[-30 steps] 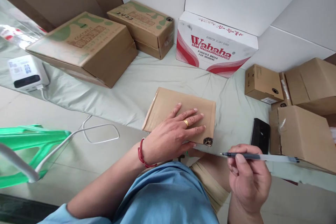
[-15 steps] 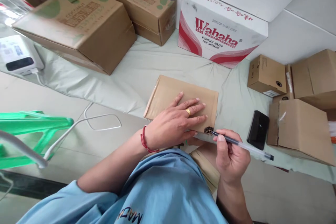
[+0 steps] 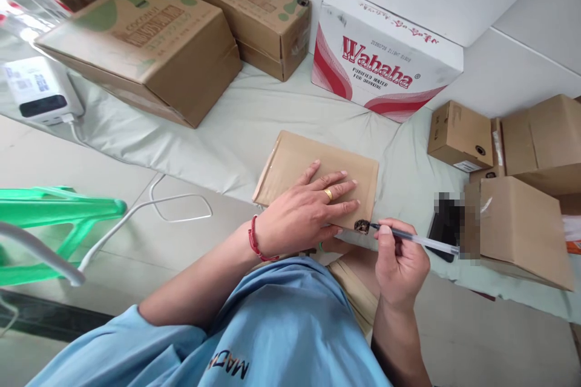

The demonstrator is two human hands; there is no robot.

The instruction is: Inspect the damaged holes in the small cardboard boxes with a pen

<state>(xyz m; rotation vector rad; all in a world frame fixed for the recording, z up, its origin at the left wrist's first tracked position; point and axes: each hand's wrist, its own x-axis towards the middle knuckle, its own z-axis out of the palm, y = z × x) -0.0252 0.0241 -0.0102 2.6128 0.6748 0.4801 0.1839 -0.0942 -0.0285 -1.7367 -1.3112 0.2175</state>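
Observation:
My left hand [image 3: 313,211] lies flat with fingers spread on a brown paper envelope [image 3: 290,160] at the edge of the cloth-covered surface. A gold ring and a red string bracelet are on it. My right hand [image 3: 402,263] grips a clear-barrelled pen [image 3: 411,237] with a dark tip. The tip is close beside a dark scribbled mark [image 3: 362,227] at the envelope's near right corner; whether it touches the paper cannot be made out.
Cardboard boxes [image 3: 190,72] stand at the back left, a white and red Wahaha carton [image 3: 381,60] behind, more boxes [image 3: 526,224] at right. A partly pixelated black phone [image 3: 440,233], a white device [image 3: 43,91], a cable and a green stool [image 3: 59,208] also show.
The pen tip has shifted slightly right, from over the dark mark to its edge. My left hand stays on the envelope. The view has shifted a little.

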